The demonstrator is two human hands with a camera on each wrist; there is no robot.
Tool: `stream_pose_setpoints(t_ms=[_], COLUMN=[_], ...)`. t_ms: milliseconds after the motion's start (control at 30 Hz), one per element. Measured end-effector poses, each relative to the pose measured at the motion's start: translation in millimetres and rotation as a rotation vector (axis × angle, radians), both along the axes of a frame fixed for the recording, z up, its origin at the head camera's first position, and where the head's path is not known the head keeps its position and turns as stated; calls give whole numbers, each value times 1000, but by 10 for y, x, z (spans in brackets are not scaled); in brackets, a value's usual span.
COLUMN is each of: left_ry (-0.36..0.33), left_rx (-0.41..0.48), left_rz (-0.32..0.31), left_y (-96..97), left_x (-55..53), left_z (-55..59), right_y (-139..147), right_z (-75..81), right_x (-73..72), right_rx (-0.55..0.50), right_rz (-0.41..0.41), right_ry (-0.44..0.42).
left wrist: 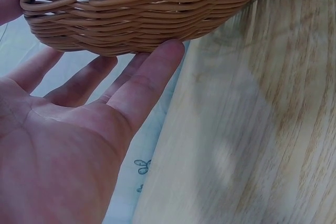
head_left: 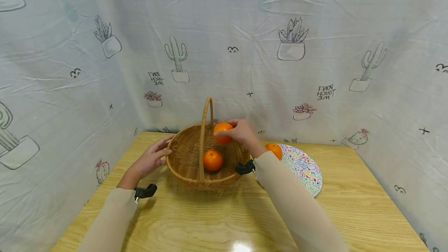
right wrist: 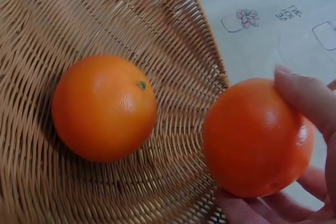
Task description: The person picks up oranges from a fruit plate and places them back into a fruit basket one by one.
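My right hand (head_left: 243, 132) holds an orange (right wrist: 257, 137) over the right part of a wicker basket (head_left: 185, 154), thumb on one side and fingers on the other. Inside the basket lies a second orange (head_left: 212, 160), its green stem end showing in the right wrist view. At the basket's left side, my left hand (head_left: 151, 161) grips the wicker, with several fingers (left wrist: 144, 85) against its underside. The tall basket handle (head_left: 203, 143) arches to the left of the held orange.
Right of the basket, a round plate (head_left: 304, 168) with a multicoloured pattern lies on the wooden table (head_left: 217, 217). A third orange (head_left: 274, 150) sits at its left, partly covered by the right forearm. A cloth printed with cacti (head_left: 245, 73) hangs behind the table.
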State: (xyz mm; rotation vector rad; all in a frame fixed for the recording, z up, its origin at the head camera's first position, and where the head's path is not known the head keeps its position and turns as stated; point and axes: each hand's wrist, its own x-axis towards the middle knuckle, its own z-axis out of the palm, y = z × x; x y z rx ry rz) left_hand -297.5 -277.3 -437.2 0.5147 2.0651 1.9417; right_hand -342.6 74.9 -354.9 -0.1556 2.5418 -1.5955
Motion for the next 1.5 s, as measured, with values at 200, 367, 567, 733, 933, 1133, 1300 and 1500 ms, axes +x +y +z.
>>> stream_pose_setpoints(t_ms=[200, 367, 567, 733, 933, 1133, 1300, 1500], left_ry=[3, 4, -2, -8, -8, -8, -14, -14], left_rx=[5, 5, -4, -10, -5, -4, -4, -20], left_rz=[1, 3, -1, -1, 1, 6, 9, 15], left_y=[16, 14, 40, 59, 48, 25, 8, -12], left_x=[-2, -3, -4, -23, -44, -35, -25, -25], left_z=[8, 6, 5, -6, -24, -30, -32, -35], right_y=[-137, -259, -341, -360, -376, -347, -264, -109], right_z=[-11, -39, -104, -144, -136, -111, -69, 1], right_x=[-21, -59, -96, -80, -111, -126, -74, -31], right_rx=[67, 170, 387, 400, 369, 333, 305, 244], right_rz=[-11, -48, -95, -112, -114, -53, 34, 50], right_ry=[-16, -25, 19, 9, -36, -89, -67, -15])
